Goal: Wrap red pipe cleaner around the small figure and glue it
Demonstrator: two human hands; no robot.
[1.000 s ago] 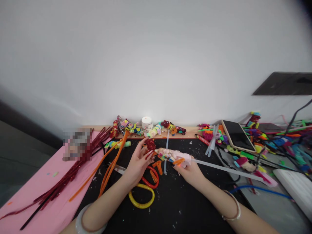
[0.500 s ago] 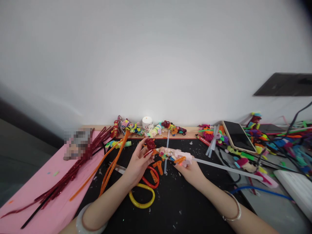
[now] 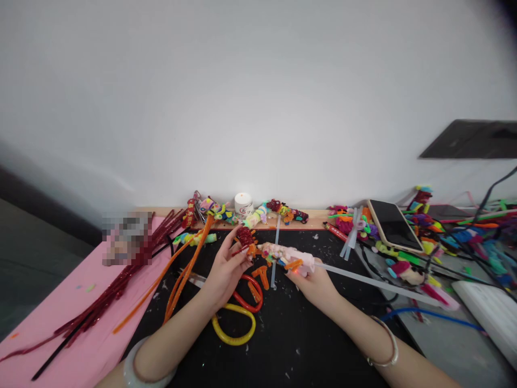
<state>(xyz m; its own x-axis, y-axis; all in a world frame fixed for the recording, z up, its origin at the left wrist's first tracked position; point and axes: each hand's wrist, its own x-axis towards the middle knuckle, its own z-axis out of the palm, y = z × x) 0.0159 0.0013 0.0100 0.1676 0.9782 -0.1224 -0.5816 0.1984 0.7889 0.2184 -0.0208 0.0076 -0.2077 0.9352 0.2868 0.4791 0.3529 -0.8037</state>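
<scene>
My left hand (image 3: 228,269) pinches a small dark-red glittery piece with orange parts (image 3: 245,237), above the black mat (image 3: 307,334). Facing it, my right hand (image 3: 315,283) is wrapped round a pale pink glue gun (image 3: 301,260), whose crusted nozzle points left at the orange part. Whether the nozzle touches it I cannot tell. A long translucent glue stick (image 3: 363,277) sticks out of the gun's back. Below my left hand lie scissors with a red and a yellow handle loop (image 3: 234,324). Orange scraps (image 3: 262,276) lie between my hands.
Red glittery stems (image 3: 121,283) lie on a pink sheet (image 3: 52,318) at left, with orange stems (image 3: 181,285) beside them. A white roll (image 3: 243,206) and small fuzzy figures stand along the back. At right are a phone (image 3: 396,226), glue sticks (image 3: 351,234) and a white keyboard (image 3: 487,312).
The red piece in my left hand has turned a little and shows more of its orange part. My right hand and the glue gun have shifted slightly left.
</scene>
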